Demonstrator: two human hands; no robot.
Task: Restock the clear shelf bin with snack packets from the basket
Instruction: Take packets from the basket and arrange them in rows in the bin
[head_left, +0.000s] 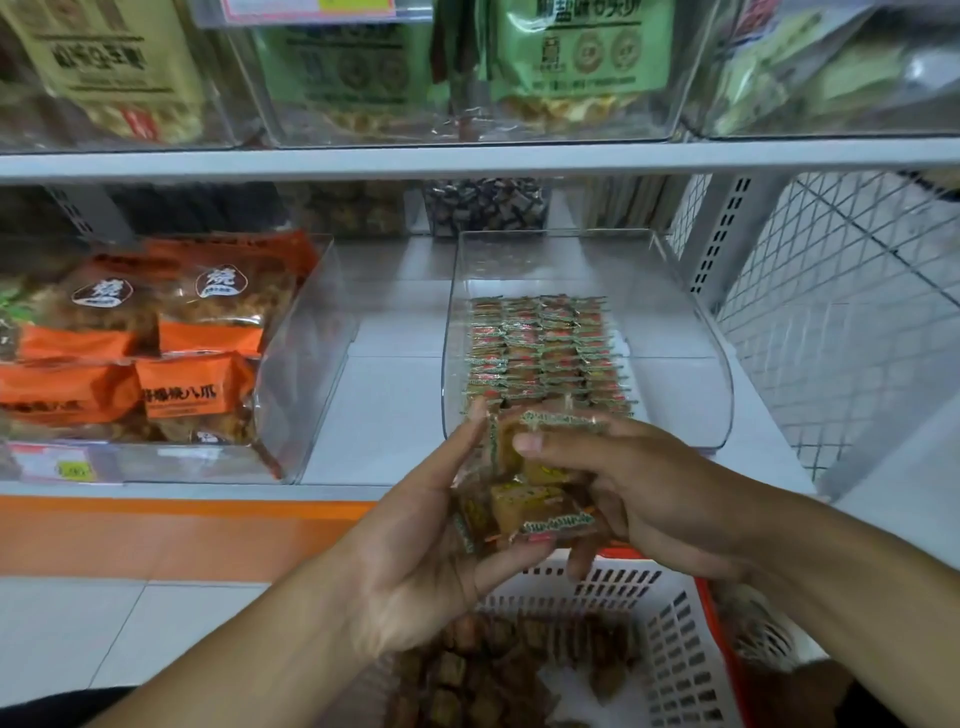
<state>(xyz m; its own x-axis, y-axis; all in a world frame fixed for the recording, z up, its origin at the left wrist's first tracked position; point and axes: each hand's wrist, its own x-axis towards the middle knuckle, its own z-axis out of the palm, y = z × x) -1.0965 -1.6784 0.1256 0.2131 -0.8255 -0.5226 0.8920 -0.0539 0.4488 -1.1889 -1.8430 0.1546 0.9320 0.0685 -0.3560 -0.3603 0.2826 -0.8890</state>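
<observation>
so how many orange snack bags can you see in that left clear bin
4: orange snack bags in the clear plastic bin on the left, two at the back, two in front. More may be hidden underneath.

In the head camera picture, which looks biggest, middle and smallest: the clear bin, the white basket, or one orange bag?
1. Clear bin and basket both look big; the basket is cut off by the picture edge and sits nearer the camera, so I won't rank them.
2. Orange bag looks clearly smallest.

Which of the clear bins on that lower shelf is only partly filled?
The right-hand clear bin, holding small packets in its middle only; the left bin is packed with orange bags.
</observation>
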